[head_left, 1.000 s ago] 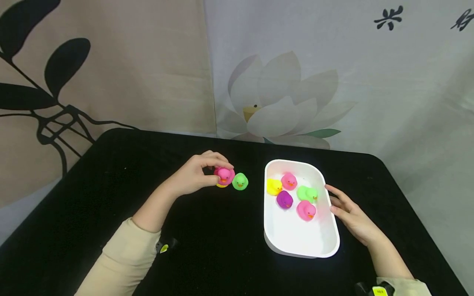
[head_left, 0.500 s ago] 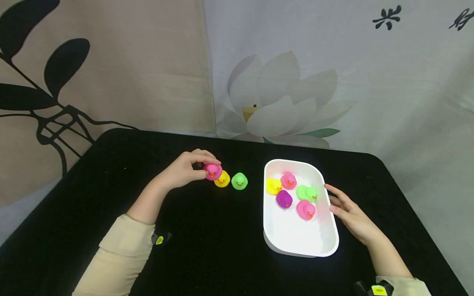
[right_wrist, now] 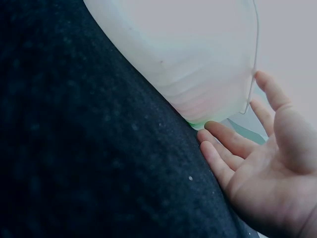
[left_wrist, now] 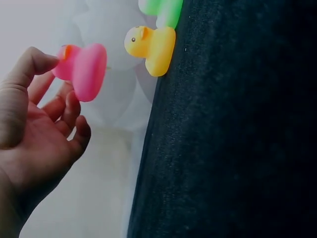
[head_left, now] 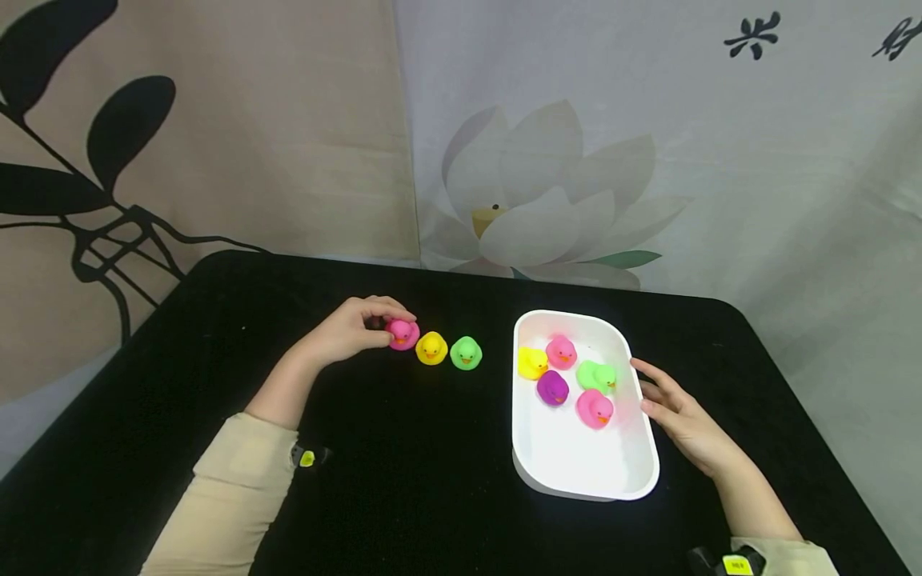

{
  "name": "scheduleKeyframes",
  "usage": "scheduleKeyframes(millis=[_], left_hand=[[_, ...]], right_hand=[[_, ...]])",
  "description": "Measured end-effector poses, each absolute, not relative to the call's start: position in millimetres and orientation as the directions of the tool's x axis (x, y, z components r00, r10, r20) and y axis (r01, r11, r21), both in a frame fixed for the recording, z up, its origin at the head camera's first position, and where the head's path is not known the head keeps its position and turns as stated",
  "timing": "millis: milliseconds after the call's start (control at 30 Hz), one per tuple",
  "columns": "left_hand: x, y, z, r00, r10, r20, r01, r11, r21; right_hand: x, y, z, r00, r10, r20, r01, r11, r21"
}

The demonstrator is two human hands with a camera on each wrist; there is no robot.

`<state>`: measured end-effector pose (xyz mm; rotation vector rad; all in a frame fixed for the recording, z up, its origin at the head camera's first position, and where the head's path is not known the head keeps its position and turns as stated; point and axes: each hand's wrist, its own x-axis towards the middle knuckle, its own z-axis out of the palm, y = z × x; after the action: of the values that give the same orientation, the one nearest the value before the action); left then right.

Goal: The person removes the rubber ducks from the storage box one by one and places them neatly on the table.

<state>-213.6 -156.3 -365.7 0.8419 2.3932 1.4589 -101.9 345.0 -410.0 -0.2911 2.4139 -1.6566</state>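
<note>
My left hand pinches a pink rubber duck between thumb and fingers. In the left wrist view a gap shows between this duck and the black cloth. Just right of it stand a yellow duck and a green duck side by side, facing the head camera. My right hand has its fingertips at the right rim of a white plastic tub, fingers extended. From the right wrist view, the fingers lie loosely along the tub's outer wall.
Inside the tub lie a yellow duck, a purple duck, a light green duck and two pink ducks, one at the back. A black cloth covers the table. Behind it hangs a printed curtain.
My left hand has carried the pink duck leftward, from over the yellow duck to its left side, and lower. The yellow duck is now fully uncovered. The right hand stays at the tub.
</note>
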Motion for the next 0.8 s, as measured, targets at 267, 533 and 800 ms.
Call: scheduleKeyframes(millis=[267,533,800], left_hand=[[-217,-161,-374,-0.804,0.592,0.057,0.316,0.344,0.884],[-221,-165,-382,-0.795,0.604,0.049,0.3,0.323,0.897],[-225,-169,-392,-0.79,0.613,0.02,0.278,0.328,0.903]], right_hand=[[-102,345,-410,-0.961,-0.271,-0.054,-0.048,0.358,-0.932],[-101,345,-409,-0.961,-0.272,-0.054,-0.048,0.355,-0.934],[-101,344,-409,-0.961,-0.273,-0.045,-0.056,0.354,-0.934]])
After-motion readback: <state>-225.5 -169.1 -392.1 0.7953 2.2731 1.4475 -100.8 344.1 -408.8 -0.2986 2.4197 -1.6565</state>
